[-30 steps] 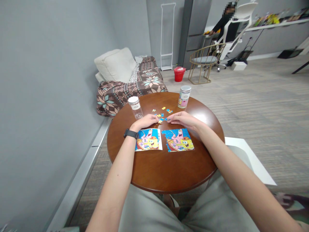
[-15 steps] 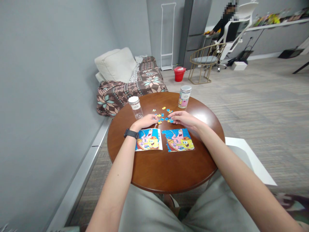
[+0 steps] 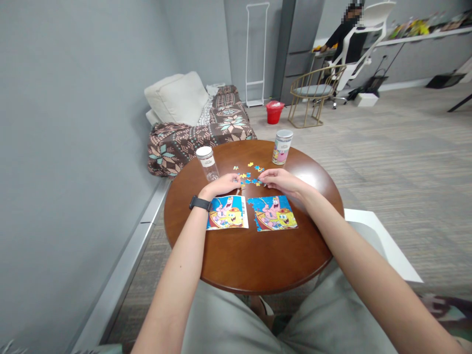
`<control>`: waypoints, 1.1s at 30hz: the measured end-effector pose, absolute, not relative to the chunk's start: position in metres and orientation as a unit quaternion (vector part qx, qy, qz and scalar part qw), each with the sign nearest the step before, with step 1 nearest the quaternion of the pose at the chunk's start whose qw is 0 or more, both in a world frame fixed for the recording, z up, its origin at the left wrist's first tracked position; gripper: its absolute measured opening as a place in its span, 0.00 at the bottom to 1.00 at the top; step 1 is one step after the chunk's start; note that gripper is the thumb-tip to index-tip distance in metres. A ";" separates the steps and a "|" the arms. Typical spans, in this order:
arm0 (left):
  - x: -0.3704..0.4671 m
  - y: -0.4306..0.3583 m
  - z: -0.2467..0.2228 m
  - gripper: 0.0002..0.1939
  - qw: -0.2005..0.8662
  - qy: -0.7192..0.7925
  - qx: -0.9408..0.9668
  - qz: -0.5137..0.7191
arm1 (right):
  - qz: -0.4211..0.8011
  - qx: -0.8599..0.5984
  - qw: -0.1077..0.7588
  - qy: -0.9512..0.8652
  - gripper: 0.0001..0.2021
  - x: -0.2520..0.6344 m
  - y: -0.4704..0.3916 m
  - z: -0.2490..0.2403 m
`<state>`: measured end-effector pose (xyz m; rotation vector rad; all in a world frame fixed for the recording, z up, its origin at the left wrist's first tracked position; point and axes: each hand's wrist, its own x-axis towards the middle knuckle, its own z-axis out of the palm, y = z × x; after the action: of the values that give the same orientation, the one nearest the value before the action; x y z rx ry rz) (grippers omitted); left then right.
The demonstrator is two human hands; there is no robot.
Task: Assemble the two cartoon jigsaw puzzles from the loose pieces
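Note:
Loose blue and yellow puzzle pieces (image 3: pixel 248 181) lie scattered at the middle of the round brown table (image 3: pixel 236 260). My left hand (image 3: pixel 225 184) rests at their left side, fingers bent and closed on a small puzzle piece at the fingertips. Over their right side, my right hand (image 3: pixel 280 180) pinches a puzzle piece between thumb and fingers, mostly hidden. Nearer to me lies a partly joined puzzle (image 3: pixel 275 214) with a ragged left edge. Beside it, a printed picture card (image 3: pixel 227 213) shows the same cartoon scene, partly under my left wrist.
A clear jar with a white lid (image 3: pixel 207 163) stands at the table's back left, a printed canister (image 3: pixel 282 147) at the back right. Beyond are a covered sofa (image 3: pixel 228 120), a red bin (image 3: pixel 274 113) and a gold-framed chair (image 3: pixel 313 92). Someone works at the far right.
My right hand has shifted slightly, its fingertips drawing closer together above the pieces. A piece by my left fingertips looks tilted now. The joined puzzle and the card stay in place.

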<state>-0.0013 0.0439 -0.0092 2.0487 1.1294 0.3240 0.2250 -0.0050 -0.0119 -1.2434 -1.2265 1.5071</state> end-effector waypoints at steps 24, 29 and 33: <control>-0.003 0.047 -0.011 0.19 0.405 0.404 0.810 0.128 | 0.651 -0.466 0.397 -0.449 0.04 0.224 -0.004 -0.011; -0.003 0.047 -0.012 0.17 0.423 0.416 0.795 0.127 | 0.639 -0.470 0.387 -0.470 0.03 0.224 -0.005 -0.009; -0.002 0.041 -0.005 0.16 0.434 0.427 0.783 0.123 | 0.636 -0.466 0.375 -0.487 0.01 0.223 -0.006 -0.008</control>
<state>-0.0019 0.0408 -0.0045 1.9508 1.0642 0.3061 0.2231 -0.0063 -0.0080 -1.1938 -1.2470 1.6271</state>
